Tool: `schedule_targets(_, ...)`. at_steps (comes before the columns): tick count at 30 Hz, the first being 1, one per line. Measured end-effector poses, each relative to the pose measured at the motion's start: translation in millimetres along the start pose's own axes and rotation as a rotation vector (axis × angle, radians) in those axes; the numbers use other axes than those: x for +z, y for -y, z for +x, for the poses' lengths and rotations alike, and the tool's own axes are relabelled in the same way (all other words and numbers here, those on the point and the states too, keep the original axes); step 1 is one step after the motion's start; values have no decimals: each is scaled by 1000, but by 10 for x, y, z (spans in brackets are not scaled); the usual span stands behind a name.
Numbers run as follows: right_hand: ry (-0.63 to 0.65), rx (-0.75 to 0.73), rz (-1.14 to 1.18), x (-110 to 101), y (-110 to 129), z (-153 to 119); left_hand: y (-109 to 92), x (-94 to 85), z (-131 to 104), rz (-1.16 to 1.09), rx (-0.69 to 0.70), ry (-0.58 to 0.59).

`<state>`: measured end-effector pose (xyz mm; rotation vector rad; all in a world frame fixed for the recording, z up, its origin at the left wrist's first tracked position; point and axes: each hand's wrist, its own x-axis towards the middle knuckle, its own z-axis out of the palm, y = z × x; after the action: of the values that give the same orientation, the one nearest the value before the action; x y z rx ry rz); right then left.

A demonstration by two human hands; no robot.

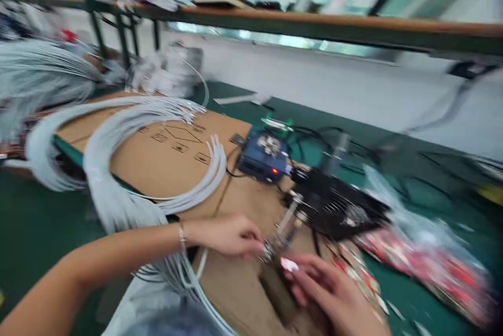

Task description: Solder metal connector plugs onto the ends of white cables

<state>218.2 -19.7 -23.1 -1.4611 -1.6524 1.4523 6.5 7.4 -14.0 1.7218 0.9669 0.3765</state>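
My left hand (230, 236) is closed in a pinch beside a small cluster of shiny metal parts (269, 251); what its fingertips grip is too blurred to tell. Across from it, my right hand (330, 291) has its fingers bent together, with a bright white spot edged in red at the fingertips. Whether that spot is a small held piece I cannot make out. Under the hands lies a dark brownish block (279, 294). Just beyond stands a black device (338, 202) with a metal rod in front. White cables (113, 189) curve in a bundle past my left forearm.
A blue box (263, 158) with a red light sits behind the hands on the cardboard (157, 168). To the right, a clear plastic bag (432, 257) holds red and white pieces. More cables (43, 68) are heaped at far left. A shelf (314, 21) crosses above the bench.
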Motion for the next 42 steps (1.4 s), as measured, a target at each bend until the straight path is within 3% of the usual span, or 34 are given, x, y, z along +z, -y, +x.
schedule_targets(3, -1, 64, 265, -35, -2, -3, 14, -12, 10, -15, 20, 17)
schedule_targets(7, -5, 56, 383, 4, 14, 100, -32, 12, -14, -20, 12, 22)
schedule_targets(19, 11, 43, 413, 13, -34, 102, -134, 6, 76, -33, -22, 110)
schedule_targets(42, -35, 68, 446, 32, 3, 107, -124, -7, 88, -120, -46, 89)
